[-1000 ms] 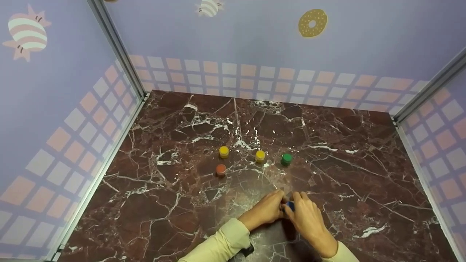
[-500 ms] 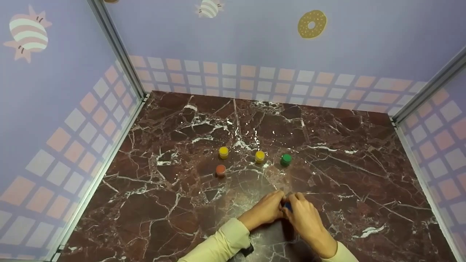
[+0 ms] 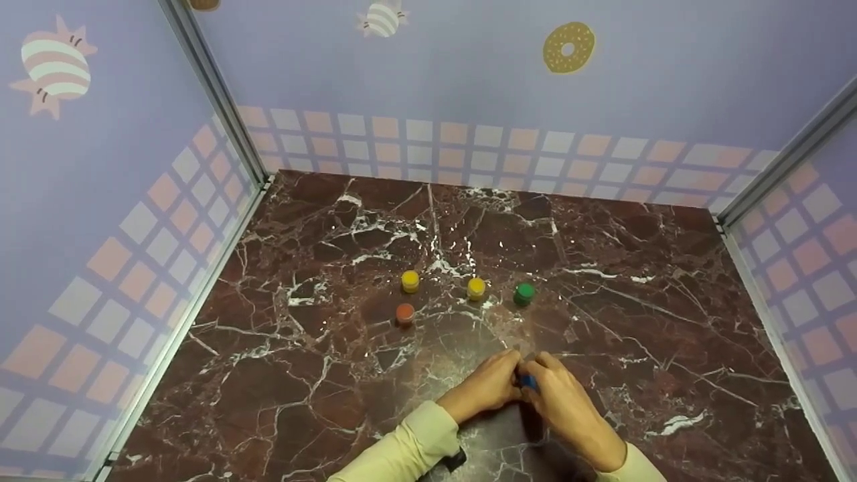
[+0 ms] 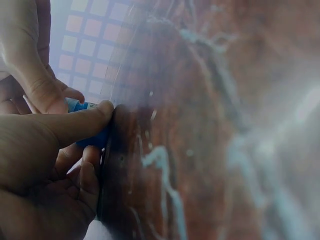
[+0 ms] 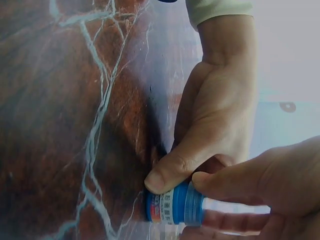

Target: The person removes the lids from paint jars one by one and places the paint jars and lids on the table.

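Surveying left to right across the brown-red marbled tabletop (image 3: 294, 395), I record a small, round, orange-topped jar (image 3: 405, 314), upright, with a small, round, yellow-topped jar (image 3: 410, 282) just beyond it. A second yellow-topped jar (image 3: 476, 289) stands upright further along, apart from both.

My left hand (image 3: 492, 383) comes next, thumb and fingers pinching the labelled body of a small, blue, cylindrical, plastic-looking jar (image 5: 170, 206). A small, round, green jar (image 3: 524, 294) stands beyond my hands, untouched. The blue jar lies between my two hands, low over the tabletop; whether its base touches, I cannot tell. My right hand (image 3: 561, 398) grasps its translucent blue cap (image 5: 193, 206). Whether that cap is loose is not shown.

Assessment: I judge the step in hand to be a twist at the cap. The left pinch should hold the body motionless, thumb clear of the seam. The right should turn squarely about the jar's axis, without tilting, using even pressure so the smooth wall does not slip.
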The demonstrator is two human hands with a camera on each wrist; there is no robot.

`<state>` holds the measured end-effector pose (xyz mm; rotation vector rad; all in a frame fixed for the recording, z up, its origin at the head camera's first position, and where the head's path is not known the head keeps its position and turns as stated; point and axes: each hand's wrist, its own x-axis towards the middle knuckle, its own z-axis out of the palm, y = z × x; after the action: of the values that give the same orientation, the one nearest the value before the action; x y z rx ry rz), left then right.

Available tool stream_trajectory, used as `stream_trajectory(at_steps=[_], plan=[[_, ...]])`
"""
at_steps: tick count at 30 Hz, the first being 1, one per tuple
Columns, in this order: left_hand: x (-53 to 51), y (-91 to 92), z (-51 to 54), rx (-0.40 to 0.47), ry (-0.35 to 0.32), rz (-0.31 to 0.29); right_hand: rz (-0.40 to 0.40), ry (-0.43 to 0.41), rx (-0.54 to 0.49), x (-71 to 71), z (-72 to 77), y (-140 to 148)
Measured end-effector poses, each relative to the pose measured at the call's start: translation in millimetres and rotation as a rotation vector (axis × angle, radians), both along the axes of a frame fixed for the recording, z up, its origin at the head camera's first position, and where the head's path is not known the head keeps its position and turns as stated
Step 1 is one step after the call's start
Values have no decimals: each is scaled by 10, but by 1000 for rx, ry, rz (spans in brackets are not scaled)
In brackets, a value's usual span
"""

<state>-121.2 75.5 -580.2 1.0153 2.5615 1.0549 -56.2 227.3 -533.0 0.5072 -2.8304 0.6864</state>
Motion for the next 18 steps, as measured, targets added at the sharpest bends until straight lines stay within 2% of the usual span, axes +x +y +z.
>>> stream_trajectory(at_steps=[10, 18], plan=[[1, -10, -1, -25, 14, -9, 246, 60, -11, -65, -58, 160], [4, -5, -5, -17, -5, -3, 341, 177, 30, -90, -97, 231]])
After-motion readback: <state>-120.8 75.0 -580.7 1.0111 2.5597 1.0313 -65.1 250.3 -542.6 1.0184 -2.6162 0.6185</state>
